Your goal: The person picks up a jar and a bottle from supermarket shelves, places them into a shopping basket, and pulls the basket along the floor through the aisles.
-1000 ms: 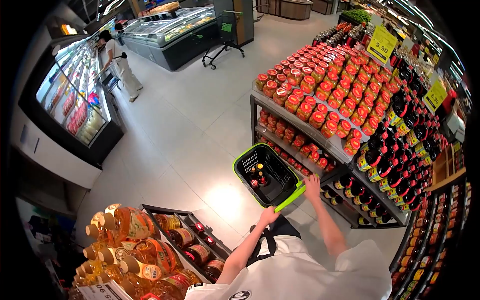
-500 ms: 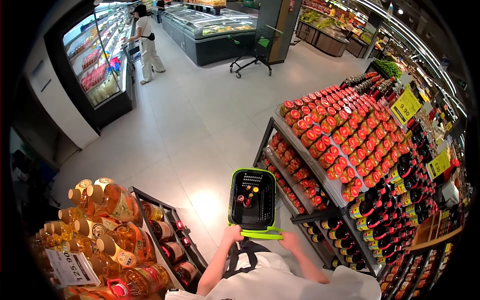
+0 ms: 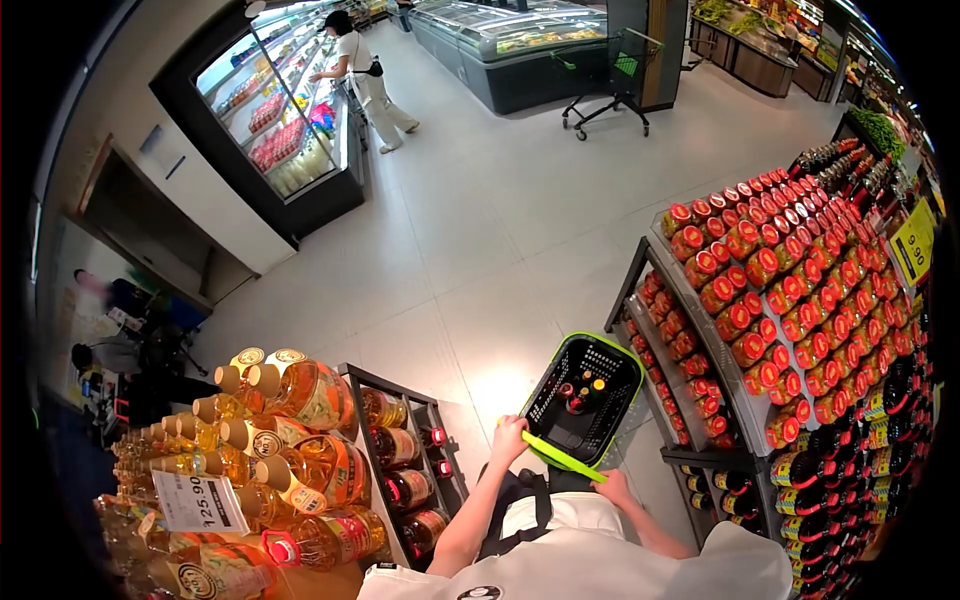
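A black shopping basket [image 3: 545, 388] with a bright green rim hangs in front of my body. Several small dark bottles [image 3: 578, 397], one with a yellow cap, stand together inside it. My left hand [image 3: 511, 438] is wrapped round the left end of the green handle [image 3: 560, 458]. At the handle's other end, my right hand [image 3: 612, 488] is closed on it too. The handle slants down to the right across the basket's near side. Red-lidded jars are close to the basket's right side.
Large oil bottles [image 3: 310, 393] and a price card [image 3: 200, 502] crowd the display at left. On the right rises a stand of red-lidded jars [image 3: 760, 265]. Ahead are tiled floor [image 3: 480, 210], a parked cart [image 3: 612, 85], a freezer [image 3: 505, 60] and a person [image 3: 365, 80] beside a fridge.
The view has swung left, so the displays, cart and fridge sit farther right. The basket has turned at an angle and its handle now slants. Both hands keep their hold.
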A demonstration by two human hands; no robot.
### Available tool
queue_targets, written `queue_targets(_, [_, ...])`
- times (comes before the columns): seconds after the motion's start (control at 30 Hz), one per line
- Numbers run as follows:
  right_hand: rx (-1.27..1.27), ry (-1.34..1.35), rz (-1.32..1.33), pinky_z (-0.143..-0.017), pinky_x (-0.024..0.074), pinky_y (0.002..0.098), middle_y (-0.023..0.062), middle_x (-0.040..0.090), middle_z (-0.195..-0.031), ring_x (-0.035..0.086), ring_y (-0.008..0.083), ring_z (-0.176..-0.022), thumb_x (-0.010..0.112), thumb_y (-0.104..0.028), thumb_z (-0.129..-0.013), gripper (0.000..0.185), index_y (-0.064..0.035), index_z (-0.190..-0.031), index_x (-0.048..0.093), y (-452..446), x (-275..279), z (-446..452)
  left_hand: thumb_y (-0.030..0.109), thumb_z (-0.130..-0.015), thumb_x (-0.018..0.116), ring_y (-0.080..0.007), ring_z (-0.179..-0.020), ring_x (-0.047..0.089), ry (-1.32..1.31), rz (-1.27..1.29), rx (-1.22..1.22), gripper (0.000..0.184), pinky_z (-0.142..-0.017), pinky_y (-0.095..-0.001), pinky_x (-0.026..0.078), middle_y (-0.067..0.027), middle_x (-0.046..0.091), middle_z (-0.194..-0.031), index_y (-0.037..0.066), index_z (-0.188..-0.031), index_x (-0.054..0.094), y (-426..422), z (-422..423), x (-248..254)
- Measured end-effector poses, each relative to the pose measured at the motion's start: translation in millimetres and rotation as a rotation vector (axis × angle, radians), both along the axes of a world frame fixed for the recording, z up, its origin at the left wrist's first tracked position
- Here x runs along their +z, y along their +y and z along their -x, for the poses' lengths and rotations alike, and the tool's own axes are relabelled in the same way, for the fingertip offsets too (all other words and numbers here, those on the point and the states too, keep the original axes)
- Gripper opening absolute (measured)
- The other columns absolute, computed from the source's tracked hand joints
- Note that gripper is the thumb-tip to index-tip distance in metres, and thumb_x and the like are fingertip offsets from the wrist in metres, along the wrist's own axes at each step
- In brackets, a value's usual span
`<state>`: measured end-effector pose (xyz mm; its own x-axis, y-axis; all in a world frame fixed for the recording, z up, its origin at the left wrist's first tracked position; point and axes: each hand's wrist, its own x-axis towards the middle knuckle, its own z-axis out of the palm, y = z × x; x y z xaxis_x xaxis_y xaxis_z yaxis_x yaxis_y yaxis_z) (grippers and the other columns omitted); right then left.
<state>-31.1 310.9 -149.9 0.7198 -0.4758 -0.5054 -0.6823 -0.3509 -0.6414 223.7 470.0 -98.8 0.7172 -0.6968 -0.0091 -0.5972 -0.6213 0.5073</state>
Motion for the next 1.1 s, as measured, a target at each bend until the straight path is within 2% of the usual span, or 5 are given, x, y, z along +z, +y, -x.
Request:
queue_targets(0.3, [-0.026, -0.057, -0.008, -0.063, 0.0471, 0.0359, 0.0139, 0.061, -0.065, 0.060, 0.0276, -0.063, 0.061, -0.017, -0.065, 0.011, -0.0089, -0.069, 0.067, -16.6, -3.7, -18.5, 0.005, -0.054, 0.062, -0.0258, -0.091, 0.048, 0.082, -0.018, 0.029, 0.021, -0.075, -0.0406, 0.039, -0.0047, 0.051, -0.082, 0.013, -0.072, 0.055, -27.2, -26.4, -1.7])
queue_targets(0.53, [-0.268, 0.098, -0.059, -0.066, 0.0461, 0.0414, 0.0184, 0.059, -0.061, 0.058, 0.0343, -0.065, 0.063, -0.018, -0.061, 0.011, -0.0073, -0.062, 0.065, 2.7, 12.0, -10.8, 0.007, -0.058, 0.061, -0.0258, -0.096, 0.042, 0.227, -0.126, -0.279, 0.022, -0.081, -0.0591, 0.036, -0.0042, 0.046, -0.091, 0.015, -0.078, 0.056, -54.2, -41.9, 19.4])
queue_targets(0.63, [-0.249, 0.043, 0.171, -0.057, 0.0458, 0.0389, 0.0165, 0.057, -0.055, 0.058, 0.0308, -0.058, 0.065, -0.017, -0.058, 0.015, -0.0032, -0.057, 0.062, 23.6, -62.7, 20.9, 0.010, -0.060, 0.062, -0.0259, -0.100, 0.041, 0.251, -0.192, -0.346, 0.021, -0.081, -0.0642, 0.034, -0.0039, 0.046, -0.092, 0.016, -0.080, 0.059, -51.8, -56.7, 16.8])
queue_targets(0.87, [-0.558, 0.296, 0.141, -0.053, 0.0446, 0.0384, 0.0147, 0.058, -0.055, 0.060, 0.0267, -0.056, 0.066, -0.016, -0.057, 0.015, -0.0027, -0.055, 0.061, 87.0, 88.3, -116.2, 0.014, -0.065, 0.061, -0.0260, -0.100, 0.040, 0.238, -0.148, -0.511, 0.015, -0.078, -0.0613, 0.037, -0.0055, 0.046, -0.094, 0.015, -0.079, 0.058, -33.1, -124.7, 9.8])
queue_targets(1.1, [-0.588, 0.290, 0.142, -0.054, 0.0450, 0.0390, 0.0156, 0.058, -0.056, 0.060, 0.0272, -0.057, 0.066, -0.016, -0.057, 0.015, -0.0020, -0.056, 0.061, 96.5, 59.7, -159.5, 0.007, -0.062, 0.062, -0.0255, -0.101, 0.041, 0.133, -0.099, -0.559, 0.016, -0.085, -0.0624, 0.033, -0.0071, 0.043, -0.094, 0.012, -0.076, 0.056, -35.5, -192.0, 18.2])
